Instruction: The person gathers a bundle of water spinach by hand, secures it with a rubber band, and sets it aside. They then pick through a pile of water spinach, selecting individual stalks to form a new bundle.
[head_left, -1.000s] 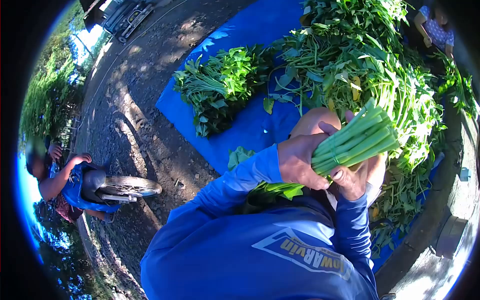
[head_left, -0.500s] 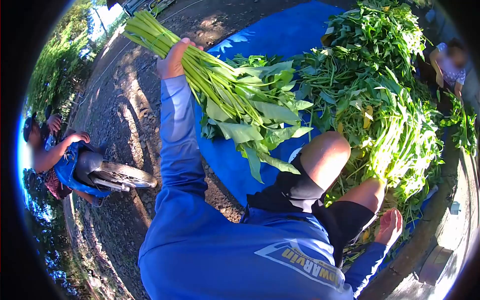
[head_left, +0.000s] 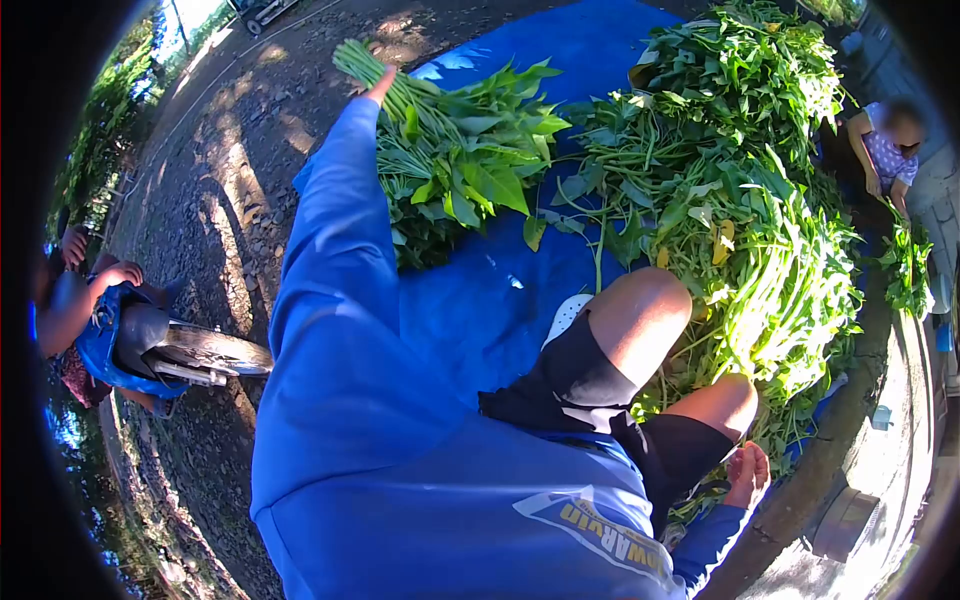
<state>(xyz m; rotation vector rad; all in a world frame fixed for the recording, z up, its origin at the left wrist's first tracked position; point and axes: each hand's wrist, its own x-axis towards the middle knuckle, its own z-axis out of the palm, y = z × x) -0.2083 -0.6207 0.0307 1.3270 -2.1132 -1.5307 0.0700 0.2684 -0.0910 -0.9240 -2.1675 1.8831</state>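
My left hand [head_left: 378, 88] is closed around the stems of a bundle of water spinach [head_left: 465, 135], at the far left part of the blue tarp [head_left: 450, 330]. Its leaves spread to the right, over more leafy greens [head_left: 425, 235] on the tarp. By my bent knee, my right hand [head_left: 748, 475] has its fingers curled in; whether anything is in them I cannot make out. A large heap of loose water spinach [head_left: 700, 210] lies in front of my legs, with pale stems in bright sun.
To the right, a person [head_left: 885, 150] holds a bunch of greens [head_left: 908, 270]. At left, another person's arm [head_left: 90, 290] shows beside a motorbike's wheel [head_left: 215, 348] on stony ground [head_left: 190, 230]. A concrete edge [head_left: 850, 400] runs along the right.
My left hand has reached farther forward and lowered the bundle from in front of me to the greens on the tarp. My right hand stays near my knee, its fingers more curled.
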